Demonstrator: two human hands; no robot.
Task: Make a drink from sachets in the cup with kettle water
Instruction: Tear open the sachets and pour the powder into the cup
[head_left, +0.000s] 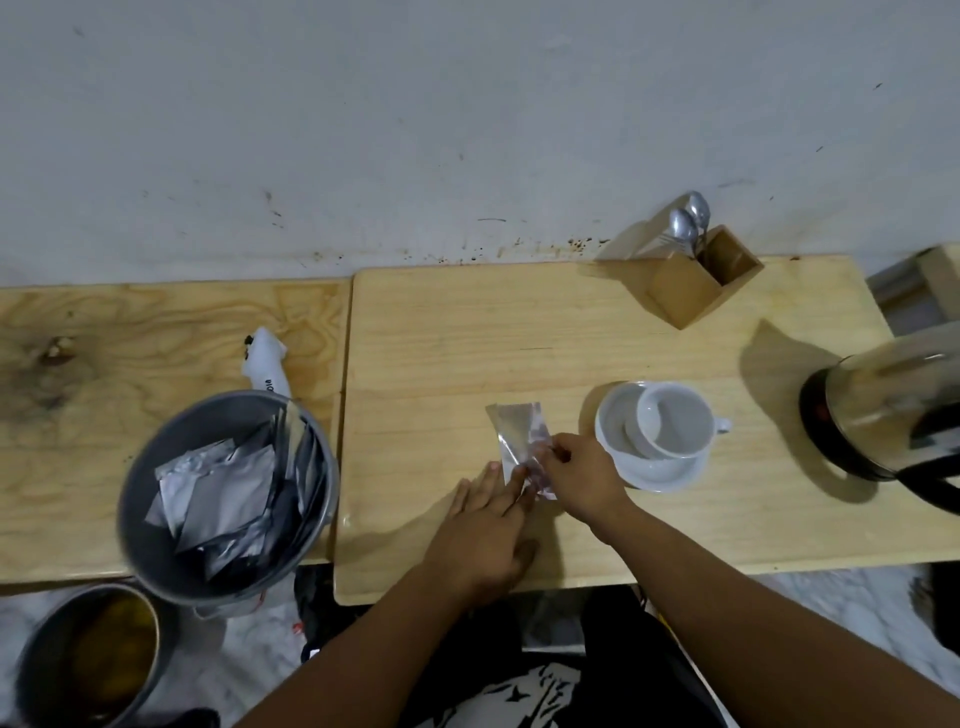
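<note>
Down at the centre of the frame, the left hand (488, 512) lay flat with its fingertips pinning the lower end of one silvery sachet (519, 441) to the bench (467, 338), surely to hold it steady. The right hand (582, 475) pinched that same end between finger and thumb, and that looked to me like the start of a tear. The sachet's far end pointed up toward the wall, and it lay just left of the cup.

One white cup (670, 421) sat tilted on one saucer (654, 467), right of centre, empty as far as I could see, handle turned right, close by for pouring the powder in. One kettle (883, 415) stood at the right edge, blurred, within reach for the water. Two spoons (688, 221) stuck up from one wooden holder (701, 280) at upper right, ready for stirring.

At lower left, one grey bucket (228, 499) held a heap of silver packets, too jumbled to count. One crumpled white wrapper (265, 366) lay behind it. One round tin (88, 654) showed in the bottom left corner.
</note>
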